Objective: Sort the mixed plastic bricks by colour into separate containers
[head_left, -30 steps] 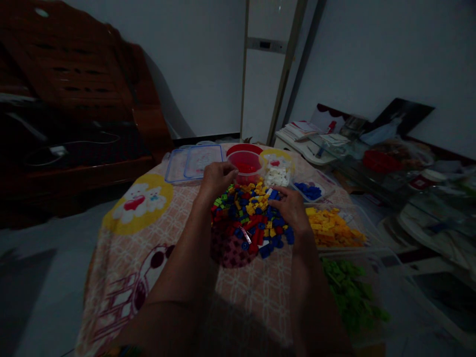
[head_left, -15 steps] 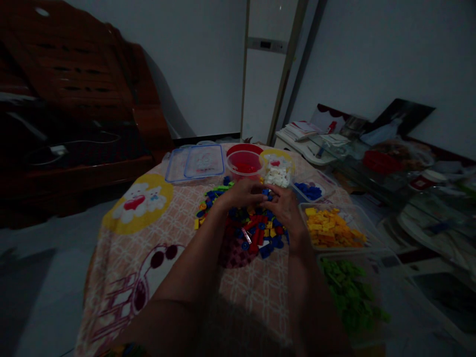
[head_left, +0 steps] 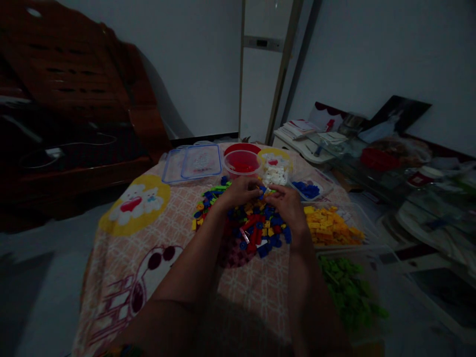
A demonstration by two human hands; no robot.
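Over a mixed pile of toy building bricks [head_left: 256, 228], my left hand [head_left: 240, 192] and my right hand [head_left: 285, 202] meet fingertip to fingertip. A small blue brick [head_left: 262, 191] shows between them, pinched by the fingers of both hands; its exact shape is too dim to make out. Red, blue, yellow and green pieces lie loose below and in front of the hands. Just beyond the fingers is a heap of white bricks [head_left: 275, 175].
Behind the pile stand a clear round tub [head_left: 242, 163] with red pieces and blue-rimmed lids [head_left: 201, 161]. On the right are containers of blue bricks [head_left: 306, 189], yellow bricks [head_left: 330, 227] and green bricks [head_left: 347, 290]. A patterned cloth [head_left: 256, 297] covers the table.
Both hands stay together over the pile, their fingers shifting slightly around the blue brick. The whole view has moved a little.
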